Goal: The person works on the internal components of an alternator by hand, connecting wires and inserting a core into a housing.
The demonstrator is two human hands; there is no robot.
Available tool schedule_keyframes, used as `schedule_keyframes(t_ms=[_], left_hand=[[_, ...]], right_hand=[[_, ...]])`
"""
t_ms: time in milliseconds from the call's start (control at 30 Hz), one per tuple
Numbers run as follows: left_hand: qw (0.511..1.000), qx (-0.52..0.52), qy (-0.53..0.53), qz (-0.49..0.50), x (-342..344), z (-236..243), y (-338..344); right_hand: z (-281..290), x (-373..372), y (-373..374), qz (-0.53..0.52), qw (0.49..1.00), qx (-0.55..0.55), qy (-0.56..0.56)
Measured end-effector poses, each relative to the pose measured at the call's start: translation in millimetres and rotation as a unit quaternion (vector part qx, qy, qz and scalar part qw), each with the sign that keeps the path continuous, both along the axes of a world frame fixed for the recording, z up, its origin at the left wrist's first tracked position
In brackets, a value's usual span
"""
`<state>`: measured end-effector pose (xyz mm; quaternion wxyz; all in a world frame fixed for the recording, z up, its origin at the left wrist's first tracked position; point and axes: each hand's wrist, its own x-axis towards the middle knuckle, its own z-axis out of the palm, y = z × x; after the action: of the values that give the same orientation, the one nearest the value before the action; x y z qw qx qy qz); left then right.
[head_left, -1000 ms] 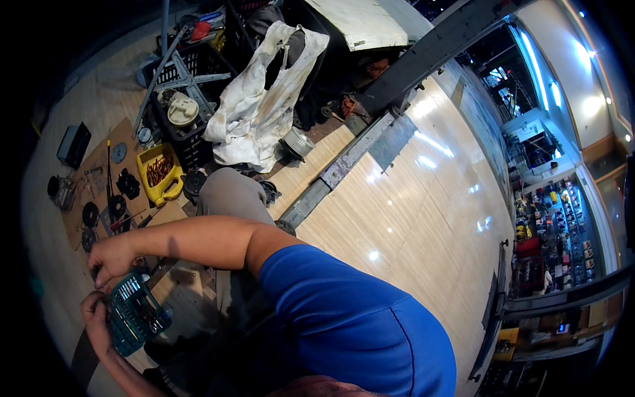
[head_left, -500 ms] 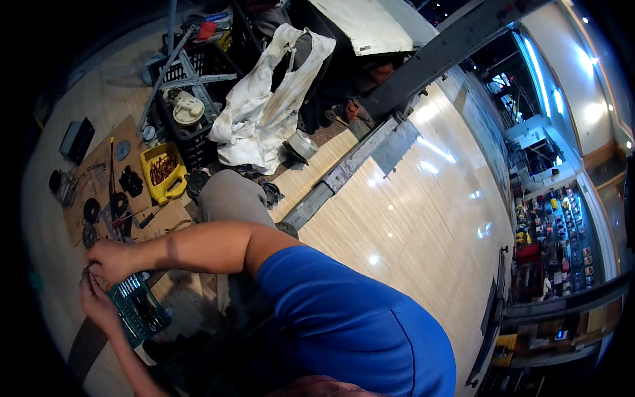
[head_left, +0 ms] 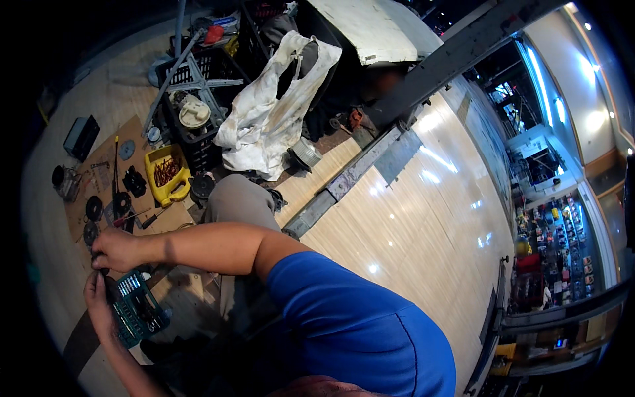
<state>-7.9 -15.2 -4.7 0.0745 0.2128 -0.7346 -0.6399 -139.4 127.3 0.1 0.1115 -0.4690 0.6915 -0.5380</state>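
Note:
At the far left my right hand (head_left: 118, 250) is closed, its fingertips pinched on a small dark piece I cannot make out. Just below it, my left hand (head_left: 99, 306) has its fingers drawn together and pointing up towards that piece; anything inside it is hidden. An open green socket set case (head_left: 137, 309), with rows of silver sockets and bits, lies right beside the left hand. Beyond the right hand, dark round parts (head_left: 94, 209) and a screwdriver (head_left: 151, 220) rest on a cardboard sheet (head_left: 109, 149).
A yellow cut-open jug (head_left: 177, 193) holds copper-coloured hardware. Black crates (head_left: 198, 153), a draped white cloth (head_left: 264, 126) and a metal can (head_left: 304, 155) stand farther off. A long grey metal beam (head_left: 344, 178) crosses the floor. My bent knee (head_left: 239, 198) is close by.
My hands have come slightly apart, the right one staying above the left. The whole view has shifted a little, and a dark piece now shows between the hands.

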Motion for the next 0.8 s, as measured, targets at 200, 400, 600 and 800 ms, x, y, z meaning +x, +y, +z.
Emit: schedule_keyframes(t_ms=[200, 400, 600, 800], left_hand=[[0.970, 0.218, 0.033, -0.102, -1.0, -9.2, -2.3], [0.983, -0.179, 0.005, 0.049, -2.9, -41.3, -14.1], [0.941, -0.328, -0.018, 0.077, -4.2, -17.4, 10.9], [1.000, -0.013, 0.004, -0.004, -4.7, -11.4, -2.3]], right_hand=[[-0.9, 6.3, -2.8, -0.027, 0.998, -0.042, -0.031], [4.3, 24.3, -5.2, -0.110, 0.992, -0.020, -0.053], [-8.0, 26.0, -11.7, -0.119, 0.987, -0.001, -0.106], [-20.8, 20.7, -15.1, -0.139, 0.988, -0.041, -0.050]])
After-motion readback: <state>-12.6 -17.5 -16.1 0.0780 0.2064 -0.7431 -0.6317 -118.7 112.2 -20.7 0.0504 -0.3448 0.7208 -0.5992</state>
